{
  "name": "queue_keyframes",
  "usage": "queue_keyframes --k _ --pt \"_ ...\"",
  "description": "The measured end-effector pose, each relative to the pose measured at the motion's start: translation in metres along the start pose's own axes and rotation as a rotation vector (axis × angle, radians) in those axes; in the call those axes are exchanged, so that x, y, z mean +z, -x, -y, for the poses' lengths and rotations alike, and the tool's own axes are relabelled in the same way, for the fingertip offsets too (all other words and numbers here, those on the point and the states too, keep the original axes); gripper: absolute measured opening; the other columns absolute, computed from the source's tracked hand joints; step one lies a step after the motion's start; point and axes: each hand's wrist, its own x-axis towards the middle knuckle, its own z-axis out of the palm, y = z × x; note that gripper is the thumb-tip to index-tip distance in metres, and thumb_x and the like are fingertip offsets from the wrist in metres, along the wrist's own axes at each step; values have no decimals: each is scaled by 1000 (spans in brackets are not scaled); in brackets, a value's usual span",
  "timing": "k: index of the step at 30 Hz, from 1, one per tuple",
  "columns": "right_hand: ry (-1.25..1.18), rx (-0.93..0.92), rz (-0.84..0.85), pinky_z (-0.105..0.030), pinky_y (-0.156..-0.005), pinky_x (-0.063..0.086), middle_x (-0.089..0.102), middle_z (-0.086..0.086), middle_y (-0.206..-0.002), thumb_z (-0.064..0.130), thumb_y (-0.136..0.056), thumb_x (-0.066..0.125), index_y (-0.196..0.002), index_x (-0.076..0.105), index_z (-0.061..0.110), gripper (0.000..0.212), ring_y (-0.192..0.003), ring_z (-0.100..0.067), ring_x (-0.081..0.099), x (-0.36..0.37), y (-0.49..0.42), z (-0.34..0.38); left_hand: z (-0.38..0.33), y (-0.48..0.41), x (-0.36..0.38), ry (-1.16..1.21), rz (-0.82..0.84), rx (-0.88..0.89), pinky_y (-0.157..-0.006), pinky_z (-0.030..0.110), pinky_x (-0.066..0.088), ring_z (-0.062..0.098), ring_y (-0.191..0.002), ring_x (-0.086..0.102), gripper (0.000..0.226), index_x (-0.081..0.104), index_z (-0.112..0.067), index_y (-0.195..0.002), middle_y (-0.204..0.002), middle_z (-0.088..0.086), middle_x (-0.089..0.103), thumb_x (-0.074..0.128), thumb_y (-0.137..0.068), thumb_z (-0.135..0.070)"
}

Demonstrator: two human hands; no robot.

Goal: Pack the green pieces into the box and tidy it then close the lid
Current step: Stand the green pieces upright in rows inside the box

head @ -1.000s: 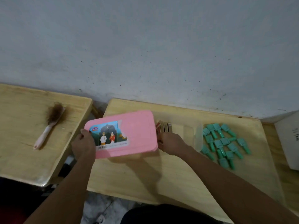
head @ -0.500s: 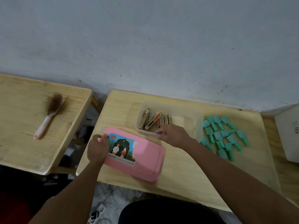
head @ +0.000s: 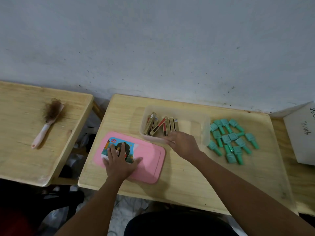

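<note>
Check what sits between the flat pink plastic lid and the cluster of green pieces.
In the head view: the right hand, holding the near rim of the clear plastic box, and bare wooden table.

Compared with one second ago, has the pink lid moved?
Yes. The pink lid came away from the clear box, down and leftward onto the table, and lies flat under the left hand.

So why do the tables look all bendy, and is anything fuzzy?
Head view: the wide lens bends the table edges; light is dim and flat, with only soft shadows by the pink lid and under the right hand; that hand's fingertips on the clear box rim look a bit smeared; the green pieces look sharp; no strong glare.
</note>
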Motion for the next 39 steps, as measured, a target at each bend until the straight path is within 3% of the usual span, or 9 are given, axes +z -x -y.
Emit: queue_keyframes --k 9,12,14,16,18,23,26,30,39 --pt "-22 30 -55 -33 -71 49 66 8 -102 42 -97 50 -120 66 38 28 -96 -16 60 1 3 -3 -17 -2 -10 33 -55 -59 -114 56 17 37 -146 7 100 16 -22 -149 -156 21 7 46 -73 -80" --pt "-67 30 -61 -30 -72 47 65 12 -105 44 -96 52 -117 66 38 27 -98 -11 59 -6 8 -5 -46 -2 -30 261 -132 -28 -108 52 32 36 -138 29 78 32 -15 -144 -148 18 29 47 -85 -64" --pt "-99 35 -118 -28 -73 47 65 13 -108 42 -95 54 -115 67 36 25 -98 -8 60 -13 17 -9 -70 -5 -43 462 -134 9 -106 47 36 32 -137 34 65 31 -14 -145 -149 12 32 48 -92 -47" --pt "-144 60 -227 -27 -73 48 66 13 -107 38 -93 56 -112 69 34 23 -97 -7 61 -19 29 -18 -89 -6 -48 473 -152 97 -110 46 32 31 -142 26 62 24 -16 -148 -154 10 24 49 -93 -32" --pt "-158 96 -336 -25 -71 47 66 13 -106 37 -93 57 -112 69 32 23 -94 -5 62 -23 41 -33 -101 -6 -48 294 -230 231 -113 47 28 33 -144 19 66 26 -16 -147 -155 15 21 53 -88 -31" --pt "-201 300 -476 -26 -71 47 68 12 -105 35 -92 59 -111 70 32 22 -90 -8 64 -34 74 -78 -142 9 -41 72 -406 591 -108 49 35 31 -128 42 54 54 -17 -124 -129 9 52 52 -75 -41" --pt "-221 424 -502 -30 -75 50 68 9 -106 35 -92 59 -111 70 31 22 -93 -13 65 -37 92 -107 -180 25 -36 166 -396 708 -93 38 49 24 -107 60 38 68 -15 -103 -106 3 68 53 -77 -39" --pt "-274 582 -541 -29 -76 49 68 8 -108 35 -92 58 -109 70 31 21 -95 -14 65 -44 116 -149 -239 46 -29 233 -346 850 -75 30 54 19 -85 67 28 72 -17 -99 -94 0 72 57 -82 -33" --pt "-325 736 -451 -36 -83 52 63 -4 -117 32 -91 58 -119 65 26 30 -108 -25 60 -65 132 -247 -353 51 -6 -5 -20 911 -87 32 46 16 -118 55 33 61 -26 -121 -123 -4 62 48 -93 -37"
